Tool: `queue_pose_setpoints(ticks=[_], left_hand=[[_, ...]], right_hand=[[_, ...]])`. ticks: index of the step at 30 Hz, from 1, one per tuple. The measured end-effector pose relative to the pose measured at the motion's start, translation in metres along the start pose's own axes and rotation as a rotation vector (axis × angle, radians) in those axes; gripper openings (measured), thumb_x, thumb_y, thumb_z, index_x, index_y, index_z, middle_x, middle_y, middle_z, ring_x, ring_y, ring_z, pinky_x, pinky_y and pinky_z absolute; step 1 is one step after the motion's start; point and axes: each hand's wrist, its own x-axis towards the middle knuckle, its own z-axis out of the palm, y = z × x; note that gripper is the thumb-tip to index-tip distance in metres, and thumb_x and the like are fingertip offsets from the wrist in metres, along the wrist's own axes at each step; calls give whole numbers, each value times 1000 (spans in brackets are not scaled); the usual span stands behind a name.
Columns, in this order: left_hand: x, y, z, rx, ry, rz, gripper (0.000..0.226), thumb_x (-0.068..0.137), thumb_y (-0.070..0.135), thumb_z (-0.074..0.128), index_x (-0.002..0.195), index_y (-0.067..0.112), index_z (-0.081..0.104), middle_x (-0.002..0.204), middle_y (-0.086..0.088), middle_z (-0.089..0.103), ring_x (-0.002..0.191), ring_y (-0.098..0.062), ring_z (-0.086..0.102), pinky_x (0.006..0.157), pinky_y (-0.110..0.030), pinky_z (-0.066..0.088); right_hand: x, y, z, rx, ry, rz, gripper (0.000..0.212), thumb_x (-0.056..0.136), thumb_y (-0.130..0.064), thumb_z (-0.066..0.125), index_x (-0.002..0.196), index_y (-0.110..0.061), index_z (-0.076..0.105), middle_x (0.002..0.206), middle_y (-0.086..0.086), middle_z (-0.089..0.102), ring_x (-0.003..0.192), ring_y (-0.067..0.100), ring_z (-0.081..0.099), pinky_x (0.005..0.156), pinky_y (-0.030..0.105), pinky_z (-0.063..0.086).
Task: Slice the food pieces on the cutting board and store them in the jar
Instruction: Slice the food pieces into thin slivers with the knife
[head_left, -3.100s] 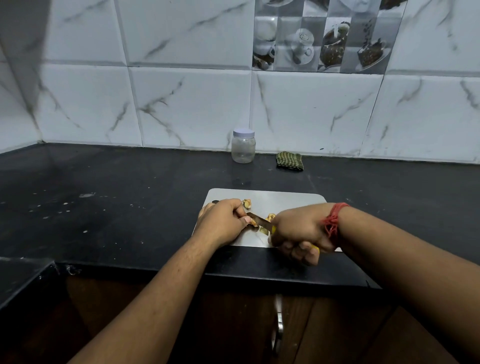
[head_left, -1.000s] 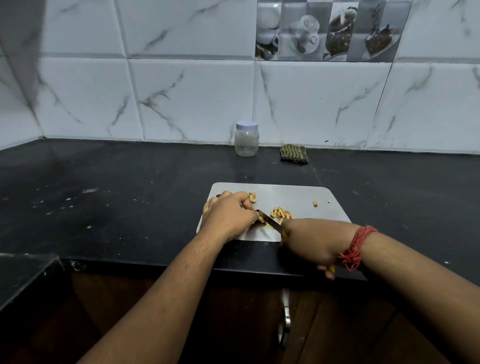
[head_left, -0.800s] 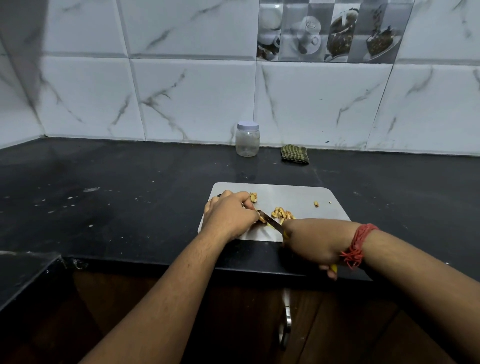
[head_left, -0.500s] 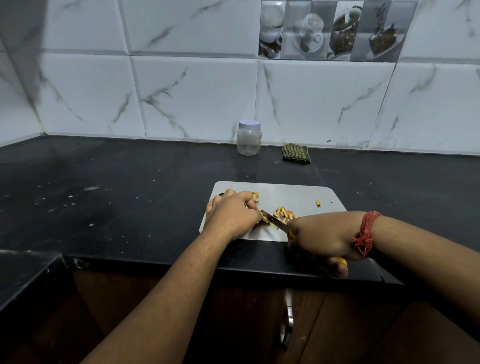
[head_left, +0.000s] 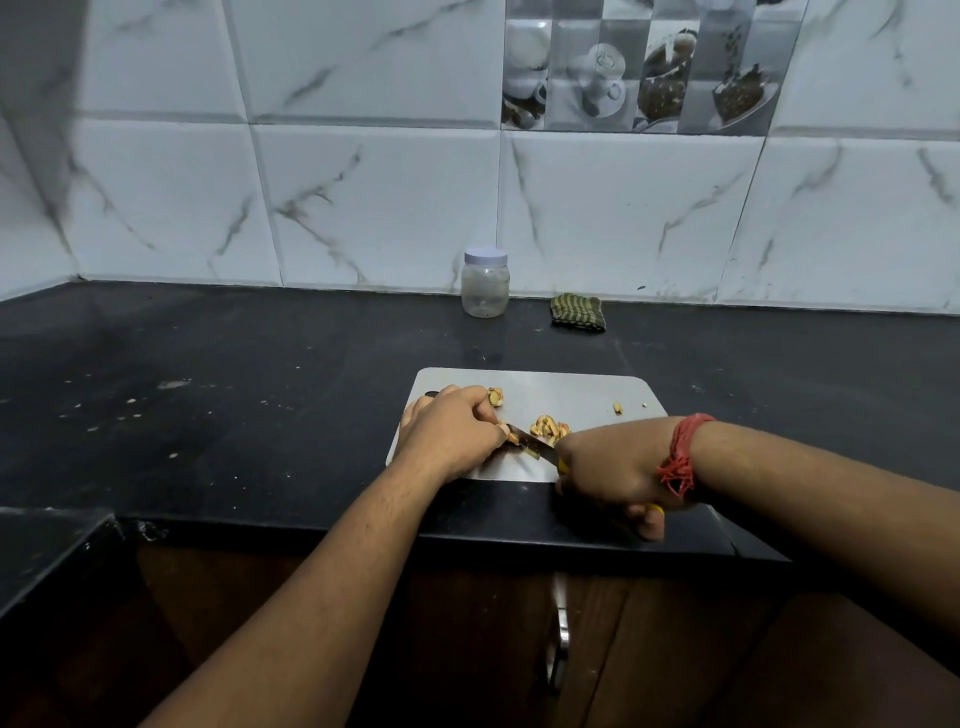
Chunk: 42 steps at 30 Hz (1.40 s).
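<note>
Steel knife (head_left: 531, 443) blade points far-left across board (head_left: 571, 395)

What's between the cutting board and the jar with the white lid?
Nothing: in the head view only bare black counter lies between the cutting board and the jar.

The cutting board (head_left: 571, 387) lies on the surface (head_left: 234, 395) before me. Behind the cutting board stands the jar (head_left: 485, 283); a cloth (head_left: 578, 312) lies right of that jar.
</note>
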Motion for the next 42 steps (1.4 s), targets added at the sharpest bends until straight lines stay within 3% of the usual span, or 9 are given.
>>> queue_pose_setpoints(ticks=[5, 9, 13, 21, 24, 30, 34, 36, 42], left_hand=[[-1, 0, 1, 20, -3, 6, 12, 80, 43, 67, 74, 33, 62, 101, 16, 57, 111, -18, 46, 107, -40, 35], [-1, 0, 1, 20, -3, 5, 13, 80, 43, 66, 73, 33, 61, 104, 15, 57, 112, -19, 45, 108, -39, 34], [0, -1, 2, 32, -5, 14, 12, 80, 43, 67, 74, 34, 61, 103, 16, 56, 113, -19, 45, 109, -39, 33], [1, -4, 4, 45, 20, 25, 11, 82, 45, 65, 81, 37, 58, 103, 16, 54, 112, -17, 45, 105, -40, 38], [1, -4, 4, 37, 33, 22, 8, 82, 42, 63, 81, 37, 57, 102, 16, 53, 111, -16, 45, 104, -40, 39], [-1, -5, 3, 28, 46, 10, 6, 81, 35, 64, 81, 33, 58, 101, 15, 53, 109, -17, 44, 96, -36, 41], [-1, -5, 4, 16, 45, 0, 4, 80, 35, 64, 80, 33, 62, 102, 15, 54, 110, -16, 44, 96, -37, 42], [-2, -5, 4, 3, 48, -4, 1, 81, 35, 64, 81, 35, 63, 105, 15, 55, 112, -15, 44, 98, -37, 42], [-3, -4, 4, -1, 70, 5, 6, 82, 32, 59, 86, 35, 62, 106, 16, 56, 112, -14, 46, 100, -37, 43]], right_hand=[[-9, 7, -7, 311, -201, 1, 11, 101, -12, 32, 101, -10, 43, 53, 2, 33, 30, 7, 26, 35, 10, 25], [0, 24, -12, 711, -422, -22, 28, 103, -14, 30, 79, -12, 44, 49, -2, 31, 26, 3, 24, 31, 7, 24], [5, 32, -13, 815, -496, -23, 33, 104, -17, 31, 73, -12, 42, 47, -2, 32, 25, 3, 25, 29, 7, 23], [-28, 17, 10, 382, -50, -88, 10, 104, -20, 36, 97, -15, 41, 51, 1, 33, 27, 9, 26, 35, 10, 27], [-30, 15, 13, 228, 59, -102, 11, 103, -24, 38, 104, -13, 41, 50, 3, 39, 28, 12, 30, 34, 16, 31], [-7, 4, 3, -149, 200, -89, 21, 101, -27, 37, 103, -8, 44, 72, 16, 58, 37, 21, 47, 42, 26, 44], [3, -4, -6, -257, 249, -69, 20, 99, -16, 39, 108, -3, 51, 87, 17, 66, 74, 32, 67, 62, 37, 52], [4, -5, -8, -312, 280, -49, 21, 97, -9, 42, 110, 0, 55, 91, 13, 64, 83, 31, 67, 62, 34, 51], [-11, 2, -2, -277, 362, -81, 11, 99, -20, 36, 100, -12, 43, 79, 6, 59, 46, 17, 54, 40, 24, 40]])
